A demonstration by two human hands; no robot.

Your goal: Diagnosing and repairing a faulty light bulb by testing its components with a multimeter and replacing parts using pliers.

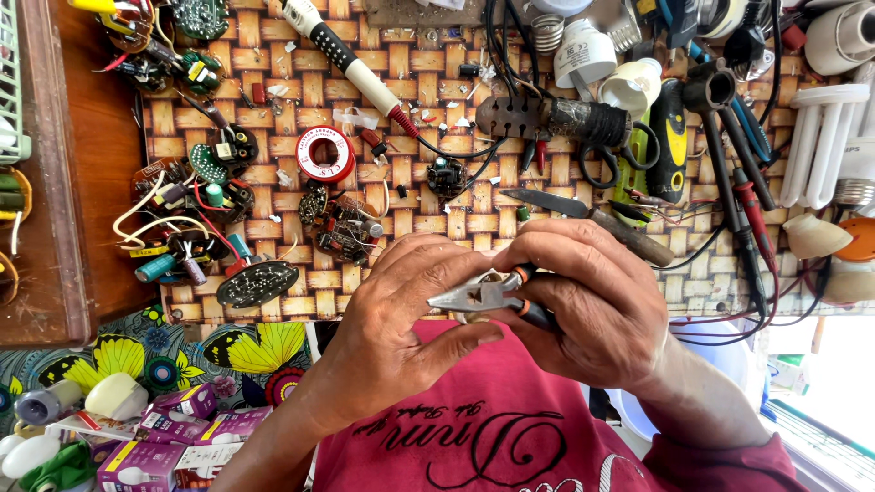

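Observation:
My right hand (597, 301) grips a pair of pliers (478, 294) by its orange and black handles, the metal jaws pointing left. My left hand (401, 319) is curled around the jaws, fingertips pinching something small and pale at the nose; I cannot tell what it is. Both hands hover over my red shirt, just at the near edge of a woven mat (273, 109).
Small circuit boards (342, 228) and loose parts litter the mat. A soldering iron (351, 64), red solder reel (325, 153), scissors (583, 210), screwdriver (670, 137), probes and lamp parts (825, 141) lie beyond. Purple boxes (173, 428) sit lower left.

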